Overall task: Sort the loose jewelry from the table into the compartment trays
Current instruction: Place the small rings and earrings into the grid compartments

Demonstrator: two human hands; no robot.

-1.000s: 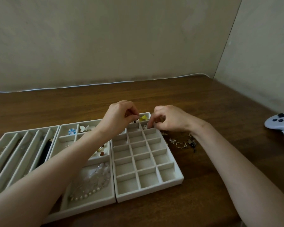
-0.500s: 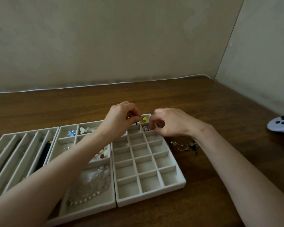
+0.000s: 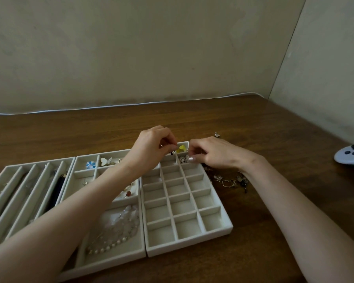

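Left hand (image 3: pixel 151 149) pinches what looks like a small dark piece (image 3: pixel 171 153) over the far row of the grid tray (image 3: pixel 217 231); right hand (image 3: pixel 215 154) curls beside it, its grip hidden. Loose jewelry (image 3: pixel 229 180) lies on the table (image 3: pixel 274 221) just right of the tray, nearest the right wrist.

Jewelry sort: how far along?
Done: pearl necklace, butterfly, blue flower in the middle tray; yellow piece and cameo pair in the grid tray's far rows. In hand: left hand pinches a small dark piece; right hand at the cameos. Left: loose pile and star on the table.
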